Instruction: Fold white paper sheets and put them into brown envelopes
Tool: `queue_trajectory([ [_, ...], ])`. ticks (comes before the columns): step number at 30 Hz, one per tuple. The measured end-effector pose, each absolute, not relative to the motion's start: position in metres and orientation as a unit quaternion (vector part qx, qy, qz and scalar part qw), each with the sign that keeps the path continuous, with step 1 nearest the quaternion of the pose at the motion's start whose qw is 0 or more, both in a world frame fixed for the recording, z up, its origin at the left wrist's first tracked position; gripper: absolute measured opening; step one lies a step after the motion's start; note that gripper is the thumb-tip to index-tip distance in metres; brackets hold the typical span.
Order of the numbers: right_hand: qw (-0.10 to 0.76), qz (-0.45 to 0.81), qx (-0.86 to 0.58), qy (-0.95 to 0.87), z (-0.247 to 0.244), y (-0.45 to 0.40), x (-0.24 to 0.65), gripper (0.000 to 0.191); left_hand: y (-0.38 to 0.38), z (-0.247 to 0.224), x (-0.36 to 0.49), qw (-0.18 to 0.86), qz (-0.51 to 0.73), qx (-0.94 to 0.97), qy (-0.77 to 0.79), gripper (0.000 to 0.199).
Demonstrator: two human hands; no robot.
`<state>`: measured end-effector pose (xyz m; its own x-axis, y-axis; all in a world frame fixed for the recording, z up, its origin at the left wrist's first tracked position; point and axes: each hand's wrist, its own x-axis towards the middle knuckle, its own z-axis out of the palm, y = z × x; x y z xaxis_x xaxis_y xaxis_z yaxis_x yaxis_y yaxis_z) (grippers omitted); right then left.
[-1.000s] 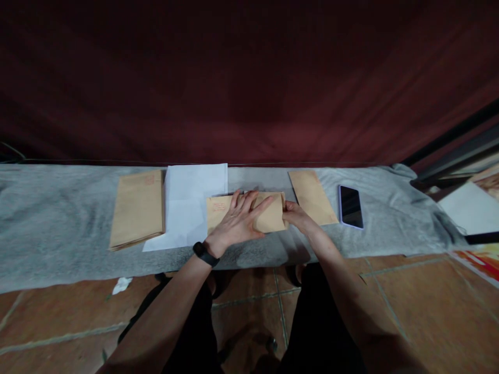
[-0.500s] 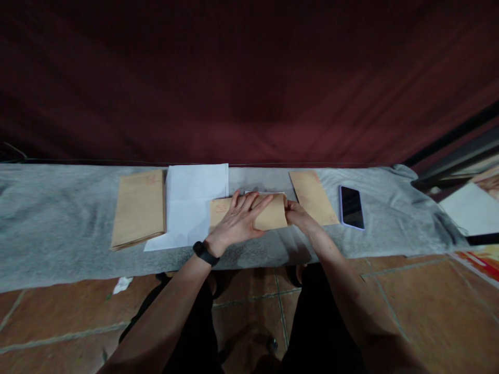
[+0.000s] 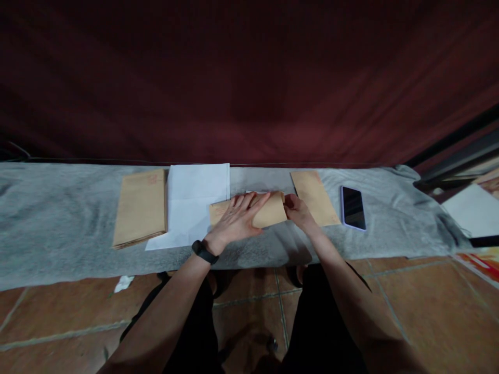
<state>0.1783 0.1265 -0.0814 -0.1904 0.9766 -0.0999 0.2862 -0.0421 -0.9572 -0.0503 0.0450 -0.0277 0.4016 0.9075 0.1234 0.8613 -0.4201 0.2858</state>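
A brown paper envelope (image 3: 273, 212) lies crosswise in front of me, its right end slightly raised. Across its middle rests my left hand (image 3: 239, 215), fingers spread flat and thumb near the lower edge. My right hand (image 3: 298, 210) is closed at the envelope's right end; its fingertips are partly hidden there. A bit of white paper (image 3: 253, 192) shows behind the envelope's upper edge. The envelope's left end overlaps white sheets (image 3: 195, 192). Just right of my right hand lies another brown envelope (image 3: 316, 200).
A stack of brown envelopes (image 3: 142, 208) sits on the left of the grey cloth (image 3: 58, 223). A phone (image 3: 353, 208) lies toward the right. Behind the cloth hangs a dark red curtain (image 3: 249, 93). A crumpled white scrap (image 3: 123, 283) is on the tiled floor.
My right hand has shifted slightly at the envelope's right end, and that end looks a little more tilted. My left hand stays spread on the envelope.
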Motion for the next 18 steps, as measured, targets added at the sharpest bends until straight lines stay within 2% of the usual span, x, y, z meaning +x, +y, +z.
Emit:
queue_trajectory([
  [3,0.448,0.392,-0.520,-0.613,-0.067,0.126,0.183,0.022,0.047,-0.029,-0.051,0.075,0.132,0.823,0.548,0.109],
  [5,0.449,0.428,-0.492,-0.611,-0.058,0.123,0.186,0.023,0.048,-0.031,-0.050,0.070,0.136,0.818,0.554,0.111],
  [11,0.233,0.657,-0.400,-0.595,-0.053,0.114,0.195,0.022,0.048,-0.032,-0.048,0.058,0.130,0.846,0.514,0.108],
  [14,0.198,0.729,-0.366,-0.543,-0.053,0.112,0.202,0.025,0.046,-0.033,-0.048,0.065,0.125,0.860,0.491,0.104],
  [18,0.160,0.792,-0.328,-0.490,-0.049,0.106,0.208,0.040,0.043,-0.031,-0.043,0.078,0.135,0.877,0.455,0.099],
])
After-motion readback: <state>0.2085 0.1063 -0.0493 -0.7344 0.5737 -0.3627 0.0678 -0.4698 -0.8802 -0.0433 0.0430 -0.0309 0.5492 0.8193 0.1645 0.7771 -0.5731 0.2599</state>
